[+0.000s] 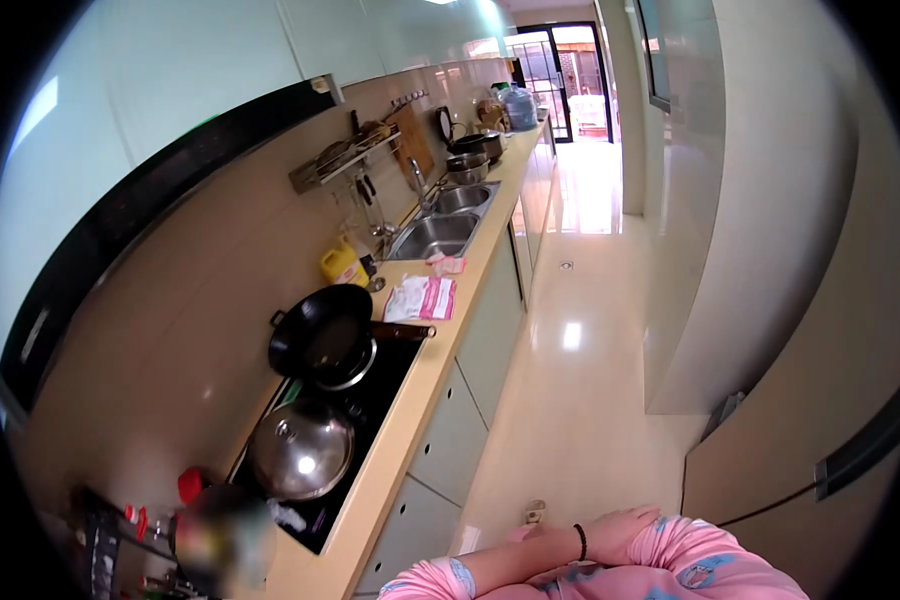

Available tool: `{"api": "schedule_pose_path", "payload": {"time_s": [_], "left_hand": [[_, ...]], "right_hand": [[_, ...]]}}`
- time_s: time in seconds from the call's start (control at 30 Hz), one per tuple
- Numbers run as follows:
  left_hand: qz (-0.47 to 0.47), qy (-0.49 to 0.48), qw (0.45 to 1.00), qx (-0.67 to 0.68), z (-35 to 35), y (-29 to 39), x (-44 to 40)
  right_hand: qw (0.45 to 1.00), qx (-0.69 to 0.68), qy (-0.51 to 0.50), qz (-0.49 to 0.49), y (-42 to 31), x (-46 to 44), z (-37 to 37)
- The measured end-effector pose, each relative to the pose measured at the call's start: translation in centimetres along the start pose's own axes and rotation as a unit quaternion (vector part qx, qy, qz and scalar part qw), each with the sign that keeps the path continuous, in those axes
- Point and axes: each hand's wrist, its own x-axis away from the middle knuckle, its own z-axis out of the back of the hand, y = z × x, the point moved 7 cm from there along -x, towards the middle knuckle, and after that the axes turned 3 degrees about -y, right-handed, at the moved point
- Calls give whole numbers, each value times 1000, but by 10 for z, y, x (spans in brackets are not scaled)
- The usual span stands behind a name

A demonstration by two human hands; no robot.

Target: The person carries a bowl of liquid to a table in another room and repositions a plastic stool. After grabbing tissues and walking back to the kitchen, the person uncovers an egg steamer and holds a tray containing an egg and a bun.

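Pink sleeves (735, 562) sit closest to my camera, and my left hand (620, 532) rests against the right one; a dark bracelet (581, 542) rings its wrist. I can't tell how wide its fingers are, and my right hand is hidden. Beyond, on the table (403, 430), the black cooktop (395, 370) carries a domed steel lid (302, 455), then a dark wok (320, 328). Farther off I see a pink-and-white packet (422, 298) and the double sink (437, 236).

The pale worktop (425, 390) carries a black hob (375, 400); from that, a yellow jug (344, 266) stands at twelve o'clock, a pink-and-white packet (420, 298) lies at one.
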Motion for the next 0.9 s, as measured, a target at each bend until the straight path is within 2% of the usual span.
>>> {"api": "schedule_pose_path", "payload": {"time_s": [0.1,0.2,0.27,0.3,0.33,0.37,0.4,0.43,0.5,0.53,0.6,0.67,0.73,0.8,0.83,0.9], "left_hand": [[26,-30,999,22,65,-42,-27],[-17,14,1000,14,121,-84,-68],[-128,30,990,44,161,-96,-96],[-124,12,992,25,192,-82,-99],[-123,9,992,26,199,-101,-112],[-184,68,981,11,201,-116,-126],[-243,128,962,-6,211,-127,-138],[-271,146,951,-9,222,-133,-147],[-273,148,951,3,254,-166,-169],[-281,149,948,19,267,-181,-182],[-272,169,946,44,316,-219,-199],[-182,229,955,47,368,-273,-217],[-17,268,957,107,397,-349,-231],[101,330,928,139,444,-390,-226],[115,343,921,142,464,-404,-222],[223,374,891,126,497,-442,-211]], "right_hand": [[999,5,1,-39,59,-26,73],[994,3,10,-105,122,-41,159],[986,-8,25,-167,171,-45,222],[978,-21,41,-206,195,-44,254],[967,-57,80,-234,219,-39,285],[952,-109,138,-249,235,-30,319],[922,-200,241,-226,237,-10,352],[879,-281,339,-182,239,11,384],[822,-379,371,-207,299,21,420],[827,-376,365,-205,321,23,439],[772,-446,393,-227,361,44,475],[792,-423,375,-230,414,41,508],[820,-388,352,-232,443,46,555],[807,-383,397,-208,446,47,606],[807,-404,373,-214,453,39,624],[830,-394,345,-190,457,20,668]]}}
